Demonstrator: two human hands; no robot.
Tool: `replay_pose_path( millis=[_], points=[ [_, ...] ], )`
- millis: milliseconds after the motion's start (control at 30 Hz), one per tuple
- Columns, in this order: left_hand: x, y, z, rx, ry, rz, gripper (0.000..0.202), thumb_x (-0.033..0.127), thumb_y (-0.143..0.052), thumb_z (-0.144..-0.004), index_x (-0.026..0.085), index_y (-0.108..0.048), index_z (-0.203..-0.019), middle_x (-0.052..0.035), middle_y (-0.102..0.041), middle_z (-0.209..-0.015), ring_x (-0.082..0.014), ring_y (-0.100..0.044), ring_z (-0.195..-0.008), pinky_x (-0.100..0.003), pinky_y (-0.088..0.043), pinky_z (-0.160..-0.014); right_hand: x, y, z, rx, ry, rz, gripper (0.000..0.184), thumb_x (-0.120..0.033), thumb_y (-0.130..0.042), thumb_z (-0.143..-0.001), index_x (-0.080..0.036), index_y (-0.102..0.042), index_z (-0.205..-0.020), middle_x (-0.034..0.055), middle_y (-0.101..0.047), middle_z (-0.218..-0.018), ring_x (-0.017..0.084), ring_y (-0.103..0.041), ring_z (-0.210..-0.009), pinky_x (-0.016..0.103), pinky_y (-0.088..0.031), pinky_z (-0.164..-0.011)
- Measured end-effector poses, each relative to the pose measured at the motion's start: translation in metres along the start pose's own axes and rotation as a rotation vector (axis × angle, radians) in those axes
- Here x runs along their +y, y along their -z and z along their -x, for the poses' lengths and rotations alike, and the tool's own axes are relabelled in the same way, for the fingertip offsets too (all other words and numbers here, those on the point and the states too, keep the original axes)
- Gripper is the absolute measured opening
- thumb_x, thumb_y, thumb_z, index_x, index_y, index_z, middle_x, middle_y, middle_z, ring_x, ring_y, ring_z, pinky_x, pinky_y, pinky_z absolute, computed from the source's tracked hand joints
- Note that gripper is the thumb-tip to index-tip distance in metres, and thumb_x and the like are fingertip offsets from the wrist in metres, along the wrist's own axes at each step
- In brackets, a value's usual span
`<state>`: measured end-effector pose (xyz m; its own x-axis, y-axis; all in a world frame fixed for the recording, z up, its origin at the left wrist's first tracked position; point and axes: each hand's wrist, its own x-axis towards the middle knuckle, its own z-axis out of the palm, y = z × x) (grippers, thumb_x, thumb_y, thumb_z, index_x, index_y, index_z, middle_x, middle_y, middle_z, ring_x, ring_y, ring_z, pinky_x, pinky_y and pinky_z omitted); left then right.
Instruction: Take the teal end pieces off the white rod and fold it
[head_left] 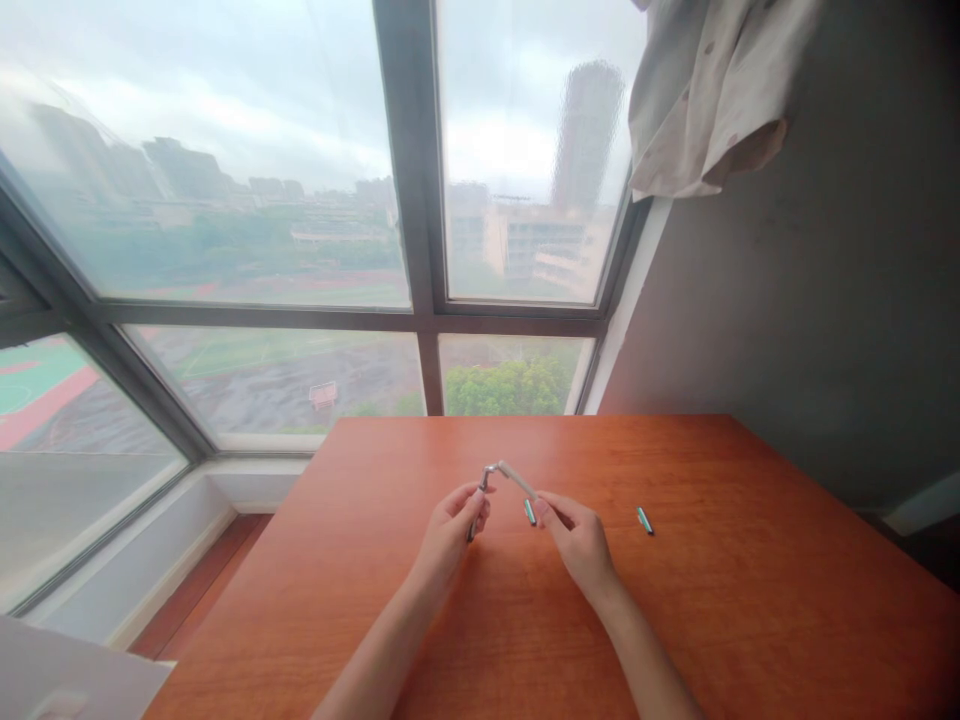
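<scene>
My left hand (459,518) is closed around a razor handle (484,480), which has a shiny metal neck and a dark lower end. Between the fingers of my right hand (576,532) is a slim pale stick (517,480), perhaps a small brush, slanting up to the left. Its far tip meets the top of the razor handle; whether the two are joined I cannot tell. Just left of my right fingertips lies a small green-and-dark piece like a razor cartridge (530,513). A similar green-and-dark cartridge (645,520) rests farther right.
The reddish-brown wooden table (750,600) spreads under both hands, its far edge near the window frame (427,320). A grey wall (750,300) stands to the right. Light cloth (712,100) hangs at upper right.
</scene>
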<state>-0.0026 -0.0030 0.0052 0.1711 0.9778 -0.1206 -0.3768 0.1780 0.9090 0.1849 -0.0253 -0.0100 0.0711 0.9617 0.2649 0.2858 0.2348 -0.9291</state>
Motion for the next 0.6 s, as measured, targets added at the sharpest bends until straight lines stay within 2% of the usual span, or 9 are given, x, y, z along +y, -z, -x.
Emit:
replay_pose_path(
  millis=[100,300,600],
  points=[
    [-0.0005,0.0012,-0.0002,-0.006,-0.007,-0.015,0.038,0.043,-0.074,-0.072,0.014,-0.071,-0.096,0.0014,-0.051,-0.064,-0.0079,-0.039,-0.056,-0.021,-0.026,-0.053,-0.0001,0.0002,-0.0001,0.000,0.001,0.004,0.044,-0.051,-0.051,-0.088,-0.014,-0.073,-0.083,0.0062,-0.068,-0.072,0.020,-0.062,-0.067,0.024,-0.048,-0.060],
    [-0.0012,0.0018,-0.0005,-0.004,-0.011,-0.036,0.039,0.043,-0.073,-0.072,0.013,-0.070,-0.097,0.0011,-0.051,-0.064,-0.0090,-0.040,-0.057,-0.022,-0.027,-0.054,-0.0037,0.0009,-0.0008,0.022,0.005,0.032,0.046,-0.053,-0.049,-0.088,-0.015,-0.067,-0.070,0.0052,-0.067,-0.070,0.020,-0.062,-0.069,0.024,-0.047,-0.062],
    [-0.0030,0.0043,-0.0032,-0.004,-0.041,-0.102,0.041,0.046,-0.072,-0.073,0.014,-0.071,-0.098,0.0007,-0.052,-0.064,-0.0098,-0.041,-0.056,-0.023,-0.028,-0.054,-0.0033,-0.0010,0.0021,-0.013,-0.015,-0.016,0.045,-0.051,-0.051,-0.089,-0.013,-0.072,-0.082,0.0068,-0.069,-0.075,0.020,-0.063,-0.071,0.025,-0.047,-0.063]
  ],
)
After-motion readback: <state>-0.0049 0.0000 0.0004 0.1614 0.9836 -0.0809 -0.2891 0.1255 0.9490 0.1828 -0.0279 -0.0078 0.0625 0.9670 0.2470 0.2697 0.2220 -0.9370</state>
